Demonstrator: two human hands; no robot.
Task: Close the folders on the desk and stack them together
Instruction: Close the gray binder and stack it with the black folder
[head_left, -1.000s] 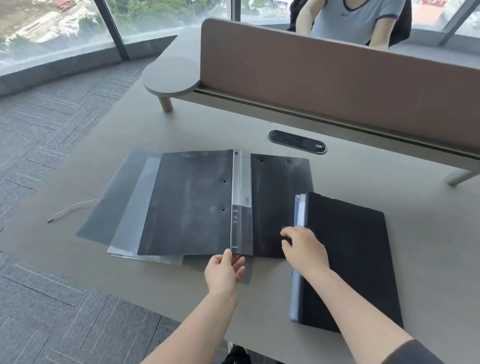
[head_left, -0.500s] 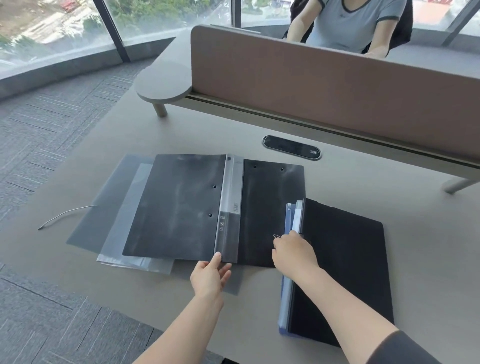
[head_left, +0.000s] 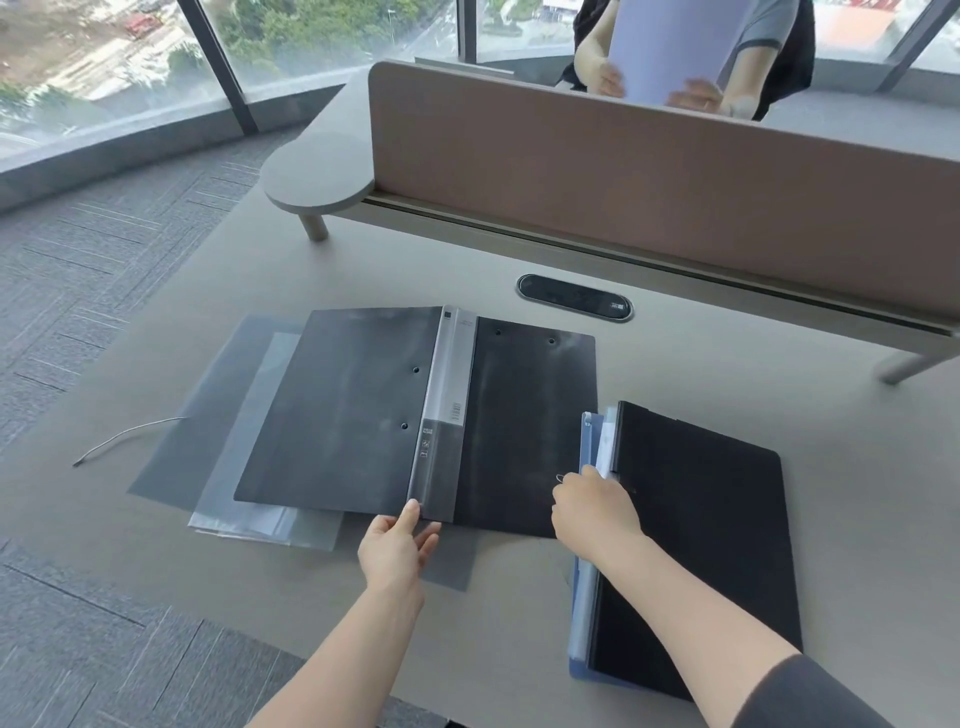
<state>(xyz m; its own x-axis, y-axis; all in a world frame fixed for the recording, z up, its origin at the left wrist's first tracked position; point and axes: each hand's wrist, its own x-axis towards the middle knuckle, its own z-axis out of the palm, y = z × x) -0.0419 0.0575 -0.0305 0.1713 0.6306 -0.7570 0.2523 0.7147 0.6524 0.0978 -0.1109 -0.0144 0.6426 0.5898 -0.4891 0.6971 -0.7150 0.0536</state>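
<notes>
A black folder (head_left: 363, 405) lies spread open on the desk, its grey translucent spine strip (head_left: 444, 415) running down the middle. Under its left side lie a clear plastic sleeve (head_left: 234, 499) and a dark grey sheet (head_left: 176, 457). To the right a closed black folder (head_left: 701, 545) rests on a blue folder whose edge (head_left: 579, 613) shows. My left hand (head_left: 397, 548) pinches the near end of the spine strip. My right hand (head_left: 597, 512) rests with curled fingers at the closed folder's left edge, beside a small metal clip.
A brown divider panel (head_left: 675, 197) stands across the desk's far side, with an oval cable port (head_left: 574, 297) in front of it. A thin grey cord (head_left: 124, 434) lies at the left. Another person (head_left: 685, 52) sits beyond the divider holding paper.
The view has shifted down and left, so folders sit a little more to the right. My hands hold much the same spots. The person behind the divider has raised a sheet of paper.
</notes>
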